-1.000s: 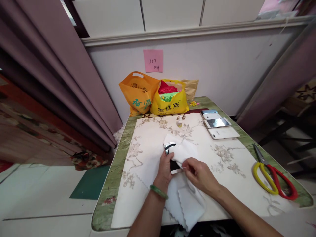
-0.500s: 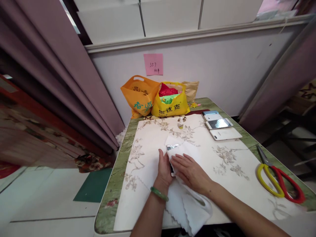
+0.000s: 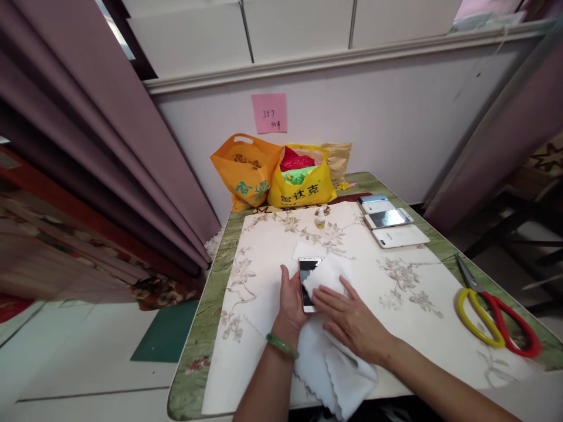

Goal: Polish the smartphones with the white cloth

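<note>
A white smartphone with a dark screen (image 3: pixel 309 265) lies face up, its left edge held by my left hand (image 3: pixel 291 298), whose thumb points away from me. A green bangle (image 3: pixel 282 346) circles that wrist. Over the phone's right side drapes a white cloth (image 3: pixel 331 274), with my right hand (image 3: pixel 347 319) pressing it from above, fingers stretched and slightly apart. Part of the screen is hidden beneath the cloth. More white cloth with a zigzag edge (image 3: pixel 336 378) hangs down over the near side of the table.
Several phones (image 3: pixel 389 218) lie at the right back. Large scissors with yellow and red handles (image 3: pixel 495 319) rest on the right. A small bottle (image 3: pixel 320 218) stands mid-table. Behind it are an orange bag (image 3: pixel 248 167), a yellow bag (image 3: pixel 303 190) and a brown paper bag (image 3: pixel 338 159).
My right hand has slid with the cloth toward the right and slightly nearer me, baring more of the phone's screen. My left hand keeps its hold on the phone.
</note>
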Demonstrator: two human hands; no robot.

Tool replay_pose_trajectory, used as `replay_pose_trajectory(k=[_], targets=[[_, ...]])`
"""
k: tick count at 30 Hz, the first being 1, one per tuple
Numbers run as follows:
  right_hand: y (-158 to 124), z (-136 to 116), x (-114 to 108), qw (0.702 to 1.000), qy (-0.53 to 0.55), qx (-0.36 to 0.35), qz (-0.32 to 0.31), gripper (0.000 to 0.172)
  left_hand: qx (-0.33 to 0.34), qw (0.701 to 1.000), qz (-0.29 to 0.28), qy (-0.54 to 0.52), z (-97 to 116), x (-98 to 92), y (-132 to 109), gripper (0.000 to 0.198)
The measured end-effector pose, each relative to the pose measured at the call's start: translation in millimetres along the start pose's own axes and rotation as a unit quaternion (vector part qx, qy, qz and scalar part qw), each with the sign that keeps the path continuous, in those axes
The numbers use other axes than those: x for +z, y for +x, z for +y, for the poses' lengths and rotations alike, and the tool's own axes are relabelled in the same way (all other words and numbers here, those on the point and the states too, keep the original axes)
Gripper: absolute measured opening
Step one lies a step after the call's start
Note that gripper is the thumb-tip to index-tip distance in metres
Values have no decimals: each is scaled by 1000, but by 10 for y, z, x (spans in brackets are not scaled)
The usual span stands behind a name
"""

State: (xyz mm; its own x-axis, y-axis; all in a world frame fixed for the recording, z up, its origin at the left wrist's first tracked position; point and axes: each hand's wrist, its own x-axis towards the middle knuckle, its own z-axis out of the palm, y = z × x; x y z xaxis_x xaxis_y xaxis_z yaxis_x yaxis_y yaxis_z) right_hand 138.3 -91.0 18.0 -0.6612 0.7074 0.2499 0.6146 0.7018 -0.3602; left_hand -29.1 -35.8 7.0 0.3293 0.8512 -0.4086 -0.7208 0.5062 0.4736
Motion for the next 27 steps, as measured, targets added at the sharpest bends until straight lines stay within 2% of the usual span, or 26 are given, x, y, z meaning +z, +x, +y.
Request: replay_pose_trajectory(k=[3,5,10,14,16,19,23,25,27], targets=[[26,-23,-32,998,40,-46,-28,52,4,999,43,3,-12,-6,14,71],[162,47,-1,998,43,-41,-28,49,4,999,45,1,-26,-1,13,71],[494,293,143,996,-21,87,21,50,10,999,-43,-9,-55,61,-31,69],[368,295,195,987,-62,132,72,50,34,999,-34,-26,-66,85,-38,56],[213,232,189,987,-64,113,90,47,42,998,-18,-39,-71,82,-26,48],[13,125,133,993,-39,50,102,44,34,998,4,-46,-74,84,-16,36],[-76,71,-5,995,30,-19,89,37,14,999,21,-48,-61,112,-33,26],[-67,90,-55,994,70,-24,78,34,8,999,8,-46,-51,118,-41,27],[-43,121,-56,990,111,3,90,34,1,999,-11,-39,-45,105,-38,31]])
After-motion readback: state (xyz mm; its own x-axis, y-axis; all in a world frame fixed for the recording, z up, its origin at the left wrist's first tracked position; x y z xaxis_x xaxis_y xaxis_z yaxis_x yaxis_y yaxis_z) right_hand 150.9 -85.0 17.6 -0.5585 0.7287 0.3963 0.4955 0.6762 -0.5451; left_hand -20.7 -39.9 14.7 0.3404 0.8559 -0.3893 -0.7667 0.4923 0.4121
